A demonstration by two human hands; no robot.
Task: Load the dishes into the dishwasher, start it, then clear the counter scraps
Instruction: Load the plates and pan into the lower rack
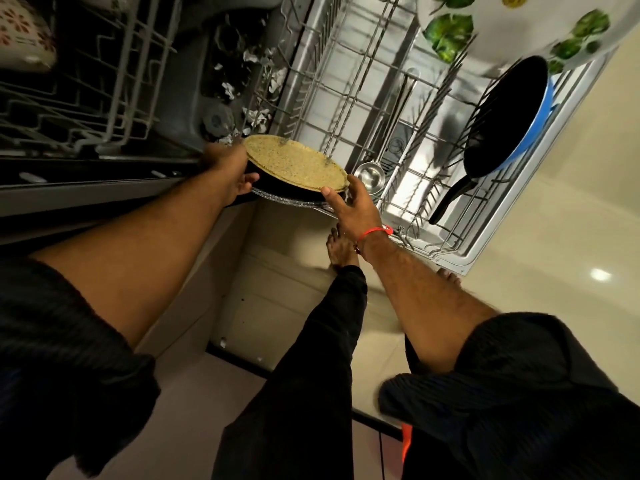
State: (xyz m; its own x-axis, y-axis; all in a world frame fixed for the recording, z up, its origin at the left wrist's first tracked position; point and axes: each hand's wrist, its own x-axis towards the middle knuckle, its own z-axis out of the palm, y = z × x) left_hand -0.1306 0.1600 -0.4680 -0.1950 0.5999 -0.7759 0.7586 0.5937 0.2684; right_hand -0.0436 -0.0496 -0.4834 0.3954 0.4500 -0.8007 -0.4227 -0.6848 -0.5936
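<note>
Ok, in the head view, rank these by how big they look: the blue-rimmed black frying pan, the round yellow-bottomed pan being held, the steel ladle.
1. Blue-rimmed black frying pan, handle included.
2. Round yellow-bottomed pan, held by the left hand and right hand; close to the frying pan in size and nearer the camera, so the order is unsure.
3. Steel ladle, clearly smallest.

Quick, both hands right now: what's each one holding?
Left hand: grips the left edge of the round pan.
Right hand: fingers curled on the same pan's right edge.
</note>
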